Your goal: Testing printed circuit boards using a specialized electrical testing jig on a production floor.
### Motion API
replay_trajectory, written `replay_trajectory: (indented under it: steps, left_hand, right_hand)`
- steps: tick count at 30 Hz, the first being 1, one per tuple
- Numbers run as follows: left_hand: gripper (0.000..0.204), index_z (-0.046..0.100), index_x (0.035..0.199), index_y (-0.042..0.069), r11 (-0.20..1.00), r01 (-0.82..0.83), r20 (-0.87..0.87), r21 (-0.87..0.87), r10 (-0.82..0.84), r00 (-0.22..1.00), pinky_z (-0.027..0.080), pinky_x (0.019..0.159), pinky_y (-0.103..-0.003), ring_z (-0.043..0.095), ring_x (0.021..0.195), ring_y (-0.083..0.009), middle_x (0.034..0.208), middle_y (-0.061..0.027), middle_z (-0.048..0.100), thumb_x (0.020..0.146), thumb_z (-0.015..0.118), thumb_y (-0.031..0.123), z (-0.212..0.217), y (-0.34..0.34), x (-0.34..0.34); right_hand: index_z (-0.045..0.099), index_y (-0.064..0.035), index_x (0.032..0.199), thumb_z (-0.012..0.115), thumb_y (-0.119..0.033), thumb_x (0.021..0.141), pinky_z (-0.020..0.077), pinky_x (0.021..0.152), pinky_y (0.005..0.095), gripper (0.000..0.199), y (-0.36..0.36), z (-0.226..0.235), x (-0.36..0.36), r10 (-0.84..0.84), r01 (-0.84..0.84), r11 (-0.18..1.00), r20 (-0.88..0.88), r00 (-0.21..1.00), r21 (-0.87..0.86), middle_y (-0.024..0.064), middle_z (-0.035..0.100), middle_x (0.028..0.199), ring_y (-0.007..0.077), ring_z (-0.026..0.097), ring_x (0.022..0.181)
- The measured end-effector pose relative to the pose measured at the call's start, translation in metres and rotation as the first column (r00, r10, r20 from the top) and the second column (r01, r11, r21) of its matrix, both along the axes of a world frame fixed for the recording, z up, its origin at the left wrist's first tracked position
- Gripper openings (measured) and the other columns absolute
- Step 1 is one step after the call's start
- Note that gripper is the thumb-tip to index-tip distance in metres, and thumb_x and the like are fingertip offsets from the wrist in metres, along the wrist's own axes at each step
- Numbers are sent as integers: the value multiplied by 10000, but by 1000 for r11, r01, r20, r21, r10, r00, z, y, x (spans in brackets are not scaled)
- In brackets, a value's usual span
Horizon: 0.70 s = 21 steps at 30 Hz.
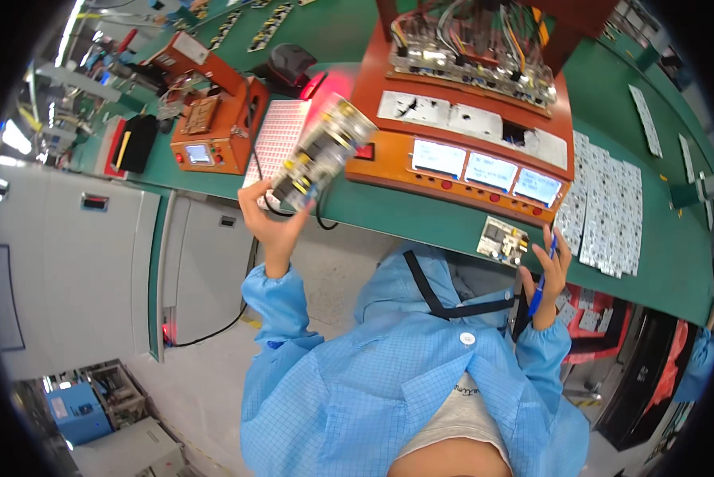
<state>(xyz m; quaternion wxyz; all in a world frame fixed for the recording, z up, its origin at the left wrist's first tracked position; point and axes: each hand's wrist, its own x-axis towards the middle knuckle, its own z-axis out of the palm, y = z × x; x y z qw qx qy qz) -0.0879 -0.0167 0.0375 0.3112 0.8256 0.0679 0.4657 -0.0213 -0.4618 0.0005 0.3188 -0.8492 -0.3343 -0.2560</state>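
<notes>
Holding a populated circuit board [323, 155] up in the left hand [271, 213], fingers clamped on its lower end, the board tilted and blurred over the front edge of the green bench [420, 215]. Right hand [546, 274] was closed around a blue pen [541, 288], just beside a second small circuit board [502, 241] lying flat at the bench edge below the fixture. That hand wasn't touching the small board as far as I could tell.

My read: handling/inspection step on the lifted board, with the pen ready for marking. Judging by the layout, the next move would need the board steadied and squared up, since it was mid-air with only one end gripped; a connector-heavy board like that could twist or slip.

Surface: green mat bench. Large orange test fixture [464, 119] sat dead ahead with three lit screens [488, 171] along its front and a wiring-dense jig on top. Smaller orange tester [210, 119] stood to the left, with a pale perforated tray [277, 139] between it and the lifted board. Black scanner [292, 63] with a red glow sat behind the tray. Panels of white boards [607, 207] were stacked to the right of the fixture.

Room: grey cabinets [79, 262] under the bench on the left, pale floor [206, 374], black cable running down. Person wore a blue smock [388, 374].
</notes>
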Motion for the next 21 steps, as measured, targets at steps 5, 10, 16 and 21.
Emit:
replay_trajectory:
  steps: [5, 10, 16, 21]
  left_hand:
    - [609, 500, 1024, -4, 949, -274, -91, -158, 262, 961, 409, 761, -325, 477, 875, -197, 946, -72, 470, 586, 888, 164, -9, 16, 34]
    - [591, 503, 970, -32, 955, -298, -190, 4, 293, 937, 430, 751, -351, 515, 870, -268, 935, -143, 501, 599, 883, 226, -26, 24, 73]
    - [548, 515, 935, 8, 914, -288, -304, 285, 371, 877, 387, 827, -430, 468, 962, -343, 979, -167, 490, 616, 840, 311, -48, 33, 85]
    - [547, 561, 1012, 18, 917, -302, -329, 259, 378, 865, 387, 877, -414, 463, 994, -333, 1028, -148, 500, 631, 824, 311, -48, 28, 78]
  right_hand:
    - [586, -42, 1099, 644, -157, 852, 339, 1031, 443, 279, 0, -8, -6, -49, 49, 998, -9, 999, 32, 263, 545, 1276, 387, 424, 1273]
    - [567, -32, 1100, 594, -93, 858, 320, 1049, 442, 251, 2, -10, -6, -34, 33, 996, 9, 999, 82, 265, 528, 1298, 386, 389, 1297]
    - [553, -25, 1096, 565, -82, 860, 327, 1044, 469, 243, -2, -8, -11, -82, 82, 996, -6, 997, 44, 291, 518, 1291, 411, 398, 1287]
    - [549, -35, 1073, 543, -170, 912, 336, 1039, 475, 210, 0, -21, -9, -130, 126, 989, 53, 990, 76, 319, 511, 1273, 414, 402, 1285]
